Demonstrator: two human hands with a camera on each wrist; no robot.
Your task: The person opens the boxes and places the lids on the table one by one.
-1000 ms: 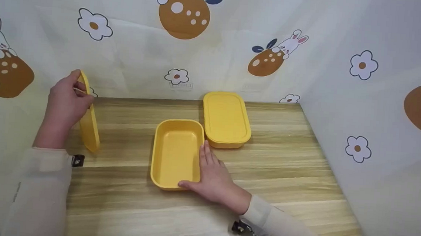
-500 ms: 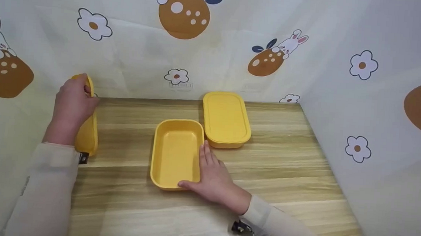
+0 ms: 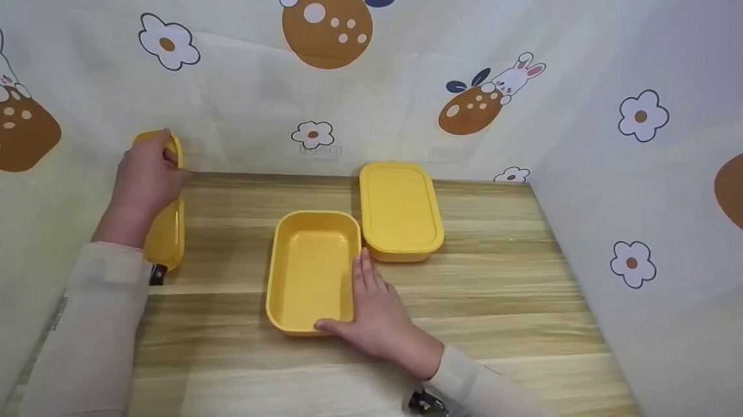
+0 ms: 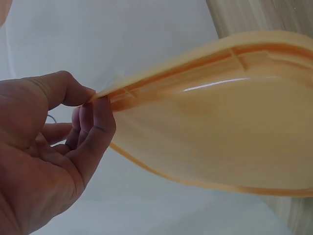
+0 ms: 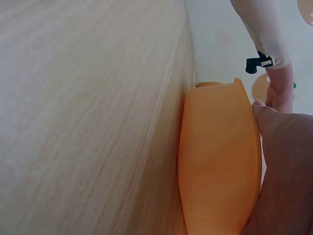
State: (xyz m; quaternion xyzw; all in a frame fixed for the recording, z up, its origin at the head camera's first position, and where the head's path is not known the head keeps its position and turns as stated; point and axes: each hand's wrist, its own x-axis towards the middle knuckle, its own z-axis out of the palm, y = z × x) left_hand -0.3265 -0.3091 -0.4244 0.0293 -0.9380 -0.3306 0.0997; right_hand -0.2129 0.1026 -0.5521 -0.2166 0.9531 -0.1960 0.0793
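My left hand [image 3: 151, 177] pinches a yellow lid [image 3: 167, 233] by its far end and holds it steeply tilted. In the left wrist view the lid [image 4: 220, 112] shows its ridged underside, with thumb and fingers at its narrow end. A lidless yellow lunch box [image 3: 311, 276] stands upright on the table, its inside bare. Against its right side lie the straight fingers of my right hand [image 3: 380, 317], while the thumb rests at the near rim. The right wrist view shows the outer wall of this box [image 5: 220, 152] and the thumb at its rim.
A second yellow lunch box [image 3: 401, 210], with its lid on, stands behind and right of the lidless one, almost touching it. The wood-grain table [image 3: 502, 309] meets a patterned cloth wall [image 3: 235, 94] at the back and sides.
My left hand has moved to the right with the lid, turning it so that more of its underside shows. The right hand and both boxes stay where they were.
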